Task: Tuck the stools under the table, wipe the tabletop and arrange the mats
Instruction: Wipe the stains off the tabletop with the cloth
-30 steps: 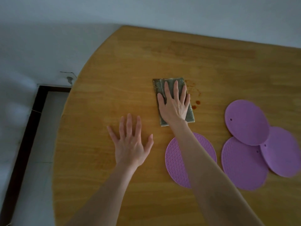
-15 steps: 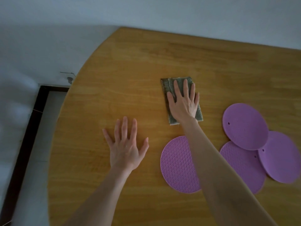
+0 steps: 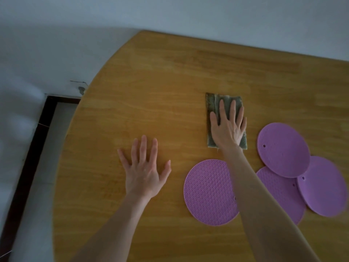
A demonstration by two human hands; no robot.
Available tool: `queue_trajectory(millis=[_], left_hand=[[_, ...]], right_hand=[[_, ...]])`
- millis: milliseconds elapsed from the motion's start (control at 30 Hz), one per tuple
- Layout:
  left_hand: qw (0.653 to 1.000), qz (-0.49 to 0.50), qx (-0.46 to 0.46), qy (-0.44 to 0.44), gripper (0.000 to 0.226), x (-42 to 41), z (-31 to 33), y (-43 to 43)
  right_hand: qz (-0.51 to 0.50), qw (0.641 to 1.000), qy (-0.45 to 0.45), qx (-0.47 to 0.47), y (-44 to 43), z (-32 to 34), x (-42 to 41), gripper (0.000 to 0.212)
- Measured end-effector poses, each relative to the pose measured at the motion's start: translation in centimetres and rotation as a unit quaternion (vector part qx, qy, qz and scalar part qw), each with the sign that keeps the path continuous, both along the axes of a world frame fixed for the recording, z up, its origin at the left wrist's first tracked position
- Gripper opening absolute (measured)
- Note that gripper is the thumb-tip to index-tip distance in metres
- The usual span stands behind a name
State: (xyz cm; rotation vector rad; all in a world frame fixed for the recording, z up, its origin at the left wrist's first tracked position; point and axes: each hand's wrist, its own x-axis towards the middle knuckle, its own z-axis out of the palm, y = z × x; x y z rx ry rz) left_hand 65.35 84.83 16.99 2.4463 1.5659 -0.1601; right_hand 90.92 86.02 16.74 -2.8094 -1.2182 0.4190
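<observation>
Now | cloth [image 3: 212, 108] flat under right hand [image 3: 227, 129] | mats [image 3: 283, 149] beside

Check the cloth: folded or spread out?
Folded. The cloth is a narrow rectangle with a doubled layer showing near its far left edge, pressed flat by the right hand.

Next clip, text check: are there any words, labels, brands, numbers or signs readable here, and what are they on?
No readable text anywhere in this view.
Lone purple mat: embossed scale pattern only.
Top mat, lower mat, right mat: small holes, no lettering.
Cloth under the right hand: no label visible.
Tabletop: wood grain only.
</observation>
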Motion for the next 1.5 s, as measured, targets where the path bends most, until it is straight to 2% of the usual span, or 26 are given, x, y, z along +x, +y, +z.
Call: queue_trajectory(millis=[200,533,767,900,1100,1300,1500], left_hand=[[1.000,0.001,0.003,-0.004,0.075,0.0,-0.1,0.0],[1.000,0.004,0.006,-0.008,0.075,0.0,-0.2,-0.1],[0.999,-0.001,0.008,-0.043,0.072,-0.5,0.1,-0.1],[0.998,-0.012,0.012,-0.064,0.068,-3.2,0.4,-0.6],[0.997,0.047,0.016,-0.052,0.072,-11.5,0.1,-2.9],[0.997,0.058,0.015,-0.046,0.071,-14.0,0.3,-5.0],[0.997,0.054,0.014,-0.045,0.070,-15.1,0.1,-6.2]], right_hand=[[0.013,1.000,0.006,-0.001,0.7,0.3,-0.1,0.060],[-0.064,0.998,0.014,0.002,1.8,0.2,-2.9,0.060],[0.042,0.999,0.025,0.014,4.1,0.6,-9.5,0.059],[0.113,0.993,0.016,0.009,1.7,0.5,-12.5,0.058],[0.069,0.997,0.039,-0.009,3.3,1.1,-15.4,0.059],[0.224,0.974,0.024,0.012,1.2,0.8,-20.7,0.057],[0.180,0.983,0.025,-0.004,2.3,0.8,-20.5,0.057]])
